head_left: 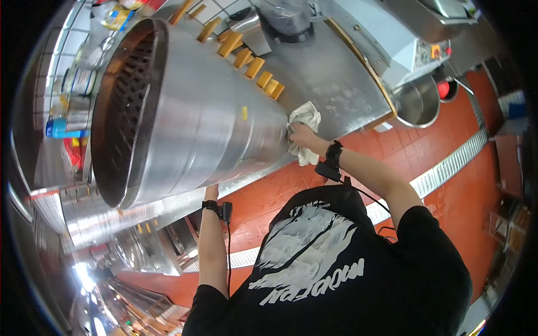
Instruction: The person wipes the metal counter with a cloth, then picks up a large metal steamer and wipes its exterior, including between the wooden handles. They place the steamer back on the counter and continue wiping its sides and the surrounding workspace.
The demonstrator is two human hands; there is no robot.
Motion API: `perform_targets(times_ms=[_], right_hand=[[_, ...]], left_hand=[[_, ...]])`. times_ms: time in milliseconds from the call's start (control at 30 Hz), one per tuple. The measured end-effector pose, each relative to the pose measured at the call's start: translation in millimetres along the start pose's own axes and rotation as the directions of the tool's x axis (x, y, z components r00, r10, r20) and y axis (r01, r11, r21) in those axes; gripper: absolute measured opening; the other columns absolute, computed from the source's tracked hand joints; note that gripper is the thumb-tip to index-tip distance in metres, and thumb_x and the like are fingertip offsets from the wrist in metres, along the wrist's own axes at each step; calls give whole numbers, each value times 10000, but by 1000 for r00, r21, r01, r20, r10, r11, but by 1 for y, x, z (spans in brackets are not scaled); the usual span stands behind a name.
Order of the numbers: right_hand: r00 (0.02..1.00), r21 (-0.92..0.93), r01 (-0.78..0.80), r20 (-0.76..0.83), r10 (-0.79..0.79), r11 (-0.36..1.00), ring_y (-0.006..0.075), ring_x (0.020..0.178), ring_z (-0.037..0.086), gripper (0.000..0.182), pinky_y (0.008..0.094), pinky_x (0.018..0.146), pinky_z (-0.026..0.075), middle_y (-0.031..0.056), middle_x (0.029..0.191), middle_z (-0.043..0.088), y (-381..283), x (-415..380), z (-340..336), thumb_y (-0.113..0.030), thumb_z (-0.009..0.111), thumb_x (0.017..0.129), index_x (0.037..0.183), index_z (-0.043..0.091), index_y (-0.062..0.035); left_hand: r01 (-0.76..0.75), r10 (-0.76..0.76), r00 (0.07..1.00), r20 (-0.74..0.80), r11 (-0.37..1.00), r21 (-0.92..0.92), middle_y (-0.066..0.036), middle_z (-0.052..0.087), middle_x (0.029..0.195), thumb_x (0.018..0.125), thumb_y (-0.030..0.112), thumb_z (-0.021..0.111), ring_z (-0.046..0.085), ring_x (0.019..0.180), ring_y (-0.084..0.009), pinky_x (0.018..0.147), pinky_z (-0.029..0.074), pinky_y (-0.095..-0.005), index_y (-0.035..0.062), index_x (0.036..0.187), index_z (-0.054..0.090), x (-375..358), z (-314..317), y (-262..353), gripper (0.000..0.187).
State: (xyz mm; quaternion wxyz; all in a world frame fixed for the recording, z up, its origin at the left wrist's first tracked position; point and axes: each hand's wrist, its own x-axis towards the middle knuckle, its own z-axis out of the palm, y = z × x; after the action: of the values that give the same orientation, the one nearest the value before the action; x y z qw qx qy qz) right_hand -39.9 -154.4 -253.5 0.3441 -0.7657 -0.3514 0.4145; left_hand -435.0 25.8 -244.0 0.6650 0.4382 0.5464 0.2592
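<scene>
A large stainless-steel drum (207,106), with a dark slatted or perforated inside, leans large across the left of the view. Against its narrow far end my right hand (303,135) is closed around a crumpled white cloth (306,115), pressed where the drum meets the steel worktop (336,84). Part of the cloth hangs down below my fingers. My left hand (212,192) is at the drum's lower side; only the wrist and a bit of the hand show, with the fingers hidden behind the metal.
Several yellow-brown blocks (254,68) line the drum's far side. A clear-topped machine (288,17) stands at the back. Right of the worktop is a steel pot (418,103). Jars (78,81) and bottles stand at left. A drain grate (448,162) crosses the red tiled floor (386,148).
</scene>
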Motion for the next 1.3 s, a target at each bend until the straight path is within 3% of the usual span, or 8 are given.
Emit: perform_targets(times_ms=[433,567,700,800,967,1000,1133,1300], right_hand=[[986,217,6,164,-42,976,295,1000,612,414,392,800,468,236,1112,626,-28,43,-14,-153,568,814,1163,550,68],[928,390,-160,371,4,907,279,1095,581,538,407,864,479,197,1221,601,-52,63,-29,-210,613,860,1297,483,77],[827,488,68,460,-323,870,208,1007,594,384,334,795,494,114,1130,619,-54,73,-43,-142,580,901,1233,532,46],[816,715,-251,519,-254,653,120,930,608,268,261,755,488,43,1054,616,-46,71,-44,-97,550,919,1176,555,-22],[843,758,-241,473,-255,606,137,922,612,352,286,784,509,37,1063,613,-35,44,-73,-38,514,905,1257,490,-39],[866,705,-73,396,-306,705,142,928,612,367,290,791,511,38,1072,612,-32,38,-80,-27,509,901,1267,487,-39],[917,716,-289,398,-32,636,143,932,610,428,291,795,514,44,1074,615,-99,-32,-130,0,507,886,1310,458,-37],[934,835,-203,321,-154,511,210,1113,588,393,352,955,488,102,1263,583,29,30,-126,-153,554,962,1334,489,-44]], left_hand=[[218,-251,959,-129,949,-227,-98,523,1360,1006,281,495,525,1229,-290,1042,444,-442,104,1364,448,-144,18,-65,402],[255,-292,952,-95,923,-288,-97,527,1355,1002,279,506,533,1221,-283,1038,447,-433,100,1362,451,-170,39,-88,405],[273,-305,951,-50,906,-324,-96,530,1351,999,278,517,541,1212,-276,1035,449,-424,96,1359,454,-184,61,-98,409],[291,-313,950,-11,894,-341,-96,533,1348,996,277,526,546,1206,-271,1032,452,-417,93,1358,456,-187,77,-97,412],[374,-354,927,122,873,-313,-95,538,1342,992,275,540,556,1195,-263,1027,455,-405,88,1355,460,-206,102,-104,416],[393,-360,919,159,869,-301,-94,539,1341,991,275,543,557,1193,-261,1026,456,-403,87,1354,461,-208,108,-105,417],[436,-347,871,348,872,-222,-94,542,1337,987,273,554,565,1185,-254,1023,459,-394,83,1352,464,-198,147,-104,421],[366,-233,792,564,921,-134,-92,547,1332,983,271,568,574,1174,-246,1018,462,-383,78,1349,468,-157,212,-96,426]])
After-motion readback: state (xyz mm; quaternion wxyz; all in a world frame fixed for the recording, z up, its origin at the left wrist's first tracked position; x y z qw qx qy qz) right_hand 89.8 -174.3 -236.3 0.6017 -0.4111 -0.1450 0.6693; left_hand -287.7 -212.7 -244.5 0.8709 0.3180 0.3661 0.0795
